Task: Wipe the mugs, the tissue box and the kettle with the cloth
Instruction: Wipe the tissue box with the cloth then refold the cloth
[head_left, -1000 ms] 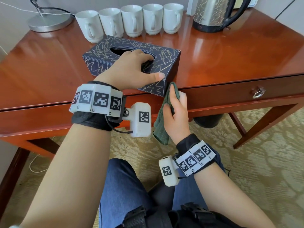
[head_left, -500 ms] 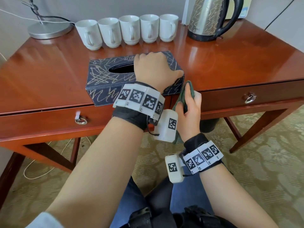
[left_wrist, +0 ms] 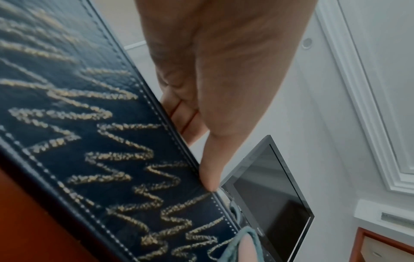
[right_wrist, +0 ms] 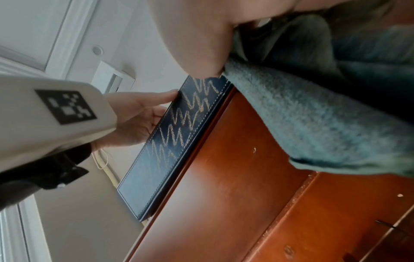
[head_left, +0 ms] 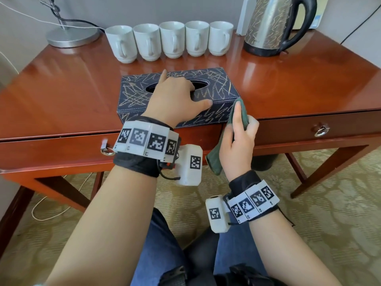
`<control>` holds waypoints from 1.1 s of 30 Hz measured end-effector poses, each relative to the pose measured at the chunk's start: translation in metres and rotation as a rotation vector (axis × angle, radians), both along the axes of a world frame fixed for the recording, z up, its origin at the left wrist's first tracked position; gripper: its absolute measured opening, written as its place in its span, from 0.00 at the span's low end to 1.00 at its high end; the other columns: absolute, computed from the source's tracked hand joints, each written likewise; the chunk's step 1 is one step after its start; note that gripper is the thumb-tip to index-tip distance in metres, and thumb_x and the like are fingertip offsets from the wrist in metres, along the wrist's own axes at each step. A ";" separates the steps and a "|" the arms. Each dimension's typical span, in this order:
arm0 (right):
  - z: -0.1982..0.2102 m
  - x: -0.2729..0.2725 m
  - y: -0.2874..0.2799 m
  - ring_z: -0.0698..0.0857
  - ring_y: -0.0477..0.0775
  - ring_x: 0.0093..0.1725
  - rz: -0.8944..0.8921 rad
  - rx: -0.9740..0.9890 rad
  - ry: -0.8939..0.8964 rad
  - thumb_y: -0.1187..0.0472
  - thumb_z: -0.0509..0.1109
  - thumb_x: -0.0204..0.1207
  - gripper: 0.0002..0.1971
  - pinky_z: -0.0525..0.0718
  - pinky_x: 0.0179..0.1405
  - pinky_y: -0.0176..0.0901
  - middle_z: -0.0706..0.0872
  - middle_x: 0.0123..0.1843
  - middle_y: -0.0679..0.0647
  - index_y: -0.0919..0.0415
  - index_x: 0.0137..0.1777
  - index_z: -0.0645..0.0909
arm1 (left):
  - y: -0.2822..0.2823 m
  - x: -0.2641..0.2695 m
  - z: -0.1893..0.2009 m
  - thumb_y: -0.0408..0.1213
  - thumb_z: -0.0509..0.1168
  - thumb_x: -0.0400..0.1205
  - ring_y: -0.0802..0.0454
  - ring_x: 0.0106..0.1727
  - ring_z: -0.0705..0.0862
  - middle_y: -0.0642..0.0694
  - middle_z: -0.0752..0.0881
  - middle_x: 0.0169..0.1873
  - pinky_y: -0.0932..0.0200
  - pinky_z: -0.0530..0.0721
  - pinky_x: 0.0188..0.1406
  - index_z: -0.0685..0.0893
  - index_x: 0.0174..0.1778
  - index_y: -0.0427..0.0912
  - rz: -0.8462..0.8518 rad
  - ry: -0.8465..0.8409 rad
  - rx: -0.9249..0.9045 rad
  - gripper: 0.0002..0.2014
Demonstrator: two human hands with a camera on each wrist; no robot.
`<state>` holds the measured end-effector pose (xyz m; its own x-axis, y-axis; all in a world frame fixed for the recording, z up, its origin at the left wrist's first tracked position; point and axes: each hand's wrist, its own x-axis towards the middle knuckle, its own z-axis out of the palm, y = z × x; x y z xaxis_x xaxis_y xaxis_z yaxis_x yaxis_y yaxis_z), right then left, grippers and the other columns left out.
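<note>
Fingers of right hand [head_left: 240, 147] curled tight round green cloth [head_left: 214, 162], index straight, pressing it against right front corner of tissue box [head_left: 134, 96]. Fingers of left hand [head_left: 175, 96] bent over box top at oval opening, thumb on front edge, gripping. Box near front edge of desk [head_left: 61, 89]; mugs [head_left: 172, 40], kettle [head_left: 268, 27] behind.

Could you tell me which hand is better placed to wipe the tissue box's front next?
The right hand: it holds the green cloth at the front right corner of the tissue box, while the left hand holds the top, steadying it.
</note>
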<state>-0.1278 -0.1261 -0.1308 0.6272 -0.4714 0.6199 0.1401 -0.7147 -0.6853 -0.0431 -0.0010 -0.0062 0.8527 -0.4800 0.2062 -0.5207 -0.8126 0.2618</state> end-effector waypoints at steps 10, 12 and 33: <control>0.006 0.001 0.018 0.76 0.56 0.39 0.151 0.032 0.171 0.63 0.55 0.87 0.33 0.76 0.39 0.44 0.70 0.53 0.57 0.36 0.78 0.39 | 0.000 -0.002 0.004 0.57 0.64 0.82 0.59 0.27 0.71 0.49 0.73 0.20 0.53 0.50 0.83 0.71 0.25 0.43 0.000 -0.007 -0.040 0.25; 0.003 0.002 0.024 0.77 0.59 0.37 0.148 -0.027 0.182 0.64 0.56 0.86 0.35 0.81 0.38 0.51 0.70 0.52 0.57 0.36 0.77 0.37 | -0.001 -0.001 0.003 0.58 0.64 0.81 0.56 0.29 0.73 0.49 0.74 0.22 0.54 0.51 0.83 0.78 0.30 0.40 0.018 -0.015 -0.047 0.24; -0.012 0.004 0.018 0.68 0.46 0.31 -0.020 0.047 0.196 0.64 0.55 0.86 0.32 0.74 0.33 0.45 0.68 0.50 0.55 0.39 0.78 0.40 | 0.002 0.001 0.000 0.60 0.65 0.79 0.47 0.39 0.71 0.47 0.73 0.22 0.56 0.70 0.62 0.70 0.24 0.44 0.004 -0.015 -0.105 0.26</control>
